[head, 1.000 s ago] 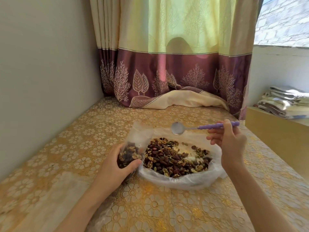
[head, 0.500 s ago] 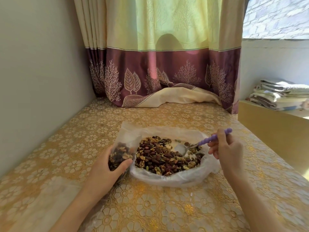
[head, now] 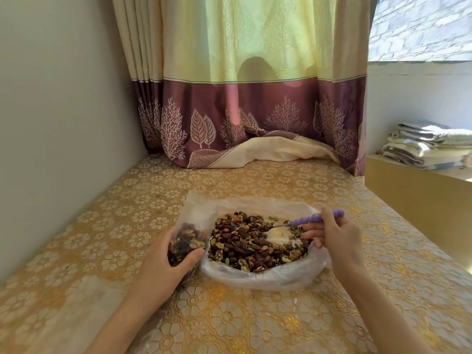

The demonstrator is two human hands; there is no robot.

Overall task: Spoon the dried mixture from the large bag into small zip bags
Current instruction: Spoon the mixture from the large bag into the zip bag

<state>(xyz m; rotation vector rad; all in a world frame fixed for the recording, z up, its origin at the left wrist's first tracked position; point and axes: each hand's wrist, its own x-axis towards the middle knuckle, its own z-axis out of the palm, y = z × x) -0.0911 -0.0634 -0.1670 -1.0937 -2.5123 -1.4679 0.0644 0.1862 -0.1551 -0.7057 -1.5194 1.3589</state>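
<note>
The left hand (head: 163, 261) grips the small zip bag (head: 186, 241) upright against the large bag (head: 258, 277), so the right hand (head: 337, 235), pinching the spoon (head: 314, 220), has a short carry.

Tabletop (head: 255, 180) covered in a gold floral-patterned cloth, butted against a plain grey wall (head: 63, 111) on the left. Curtain (head: 255, 72) at the back — pale yellow top, purple band with leaf and tree prints, hem bunched on the tabletop. Daylight glows through it. Right side: window (head: 421, 26) (stone wall outside), low wooden ledge (head: 408, 195) carrying folded towels (head: 431, 144).
</note>
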